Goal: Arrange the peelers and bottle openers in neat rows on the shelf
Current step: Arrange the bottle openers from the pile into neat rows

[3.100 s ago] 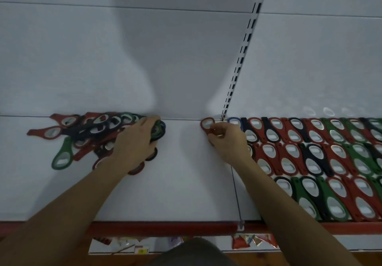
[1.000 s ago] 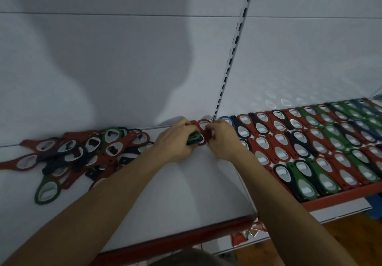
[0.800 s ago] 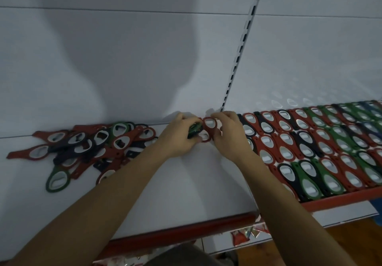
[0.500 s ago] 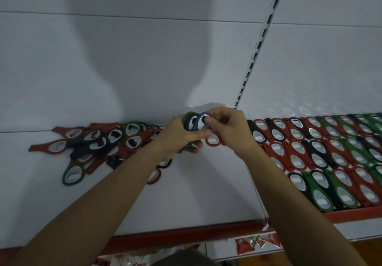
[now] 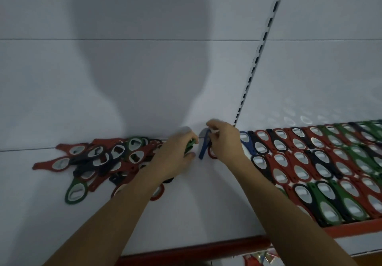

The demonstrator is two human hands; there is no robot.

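At the back of the white shelf (image 5: 206,208), the right hand (image 5: 226,142) pinches a dangling dark-blue plastic bottle opener (image 5: 203,148) while the left hand (image 5: 175,158) grips green openers (image 5: 190,144); a loose pinch could drop it crooked against the neat rows (image 5: 310,162).

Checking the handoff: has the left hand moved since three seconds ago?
Yes. The left hand has shifted right, from the loose pile towards the slotted upright, holding green openers.

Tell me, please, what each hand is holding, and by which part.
The right hand pinches a blue bottle opener by its ring end, handle hanging down. The left hand grips a green opener; by which part cannot be told.
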